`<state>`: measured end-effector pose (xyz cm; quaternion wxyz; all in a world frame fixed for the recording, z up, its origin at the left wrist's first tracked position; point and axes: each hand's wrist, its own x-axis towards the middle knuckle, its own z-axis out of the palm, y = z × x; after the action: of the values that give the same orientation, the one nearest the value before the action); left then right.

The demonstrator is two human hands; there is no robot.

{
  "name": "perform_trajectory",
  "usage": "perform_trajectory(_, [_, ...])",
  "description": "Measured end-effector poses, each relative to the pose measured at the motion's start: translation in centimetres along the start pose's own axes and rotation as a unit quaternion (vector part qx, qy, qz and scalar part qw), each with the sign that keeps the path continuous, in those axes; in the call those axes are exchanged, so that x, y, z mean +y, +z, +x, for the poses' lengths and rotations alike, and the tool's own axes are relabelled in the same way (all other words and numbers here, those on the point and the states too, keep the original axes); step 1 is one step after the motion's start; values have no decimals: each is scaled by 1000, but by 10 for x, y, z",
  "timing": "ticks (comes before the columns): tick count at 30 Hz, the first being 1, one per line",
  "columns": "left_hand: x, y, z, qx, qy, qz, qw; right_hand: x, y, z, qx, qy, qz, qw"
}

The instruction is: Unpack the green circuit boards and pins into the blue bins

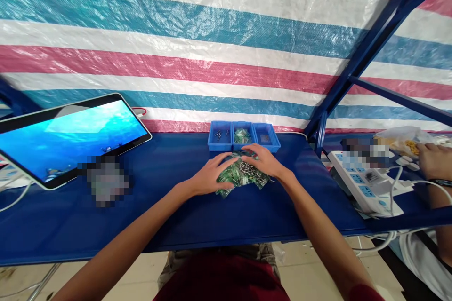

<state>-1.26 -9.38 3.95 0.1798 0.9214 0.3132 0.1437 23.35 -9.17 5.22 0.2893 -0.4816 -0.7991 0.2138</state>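
A pile of small clear bags with green markings (pixel 243 176) lies on the blue table, with slim metal pieces showing inside several of them. My left hand (pixel 211 175) rests at the pile's left side, its thumb and fingers spread apart around that edge. From the right, my right hand (pixel 264 159) reaches over the back of the pile with its fingers apart. Neither hand visibly grips a single bag. Just beyond stand three joined blue bins: the left bin (pixel 212 146) has a few dark metal pieces, the middle bin (pixel 242 146) similar bags, the right bin (pixel 274 147) a small brownish item.
A tablet-like screen (pixel 81 131) leans at the left, near a blurred object (pixel 108 181). On the right sit a white power strip (pixel 356 176) with cables and a blue metal frame post (pixel 320 134). Another person's hand (pixel 434 162) is at the far right.
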Motion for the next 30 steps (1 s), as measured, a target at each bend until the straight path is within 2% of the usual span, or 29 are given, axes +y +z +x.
perform_trajectory(3, [-2,9,-18,-67,-3,33,997,4,-4,-17,-111,-25,-72,991])
perform_trajectory(6, [-6,17,-21,-84,6,60,995,7,1,-37,-137,-64,-137,979])
perform_trajectory(9, [-7,22,-14,-85,13,75,993,11,13,-50,-127,-100,-186,969])
perform_trajectory(15, [-10,23,-1,-88,23,81,993,21,35,-49,-88,-101,-256,957])
perform_trajectory(22, [-14,23,2,-95,5,59,994,25,38,-50,-28,-79,-266,960])
perform_trajectory(30, [-17,22,7,-88,-6,52,995,29,43,-49,-46,-15,-256,965])
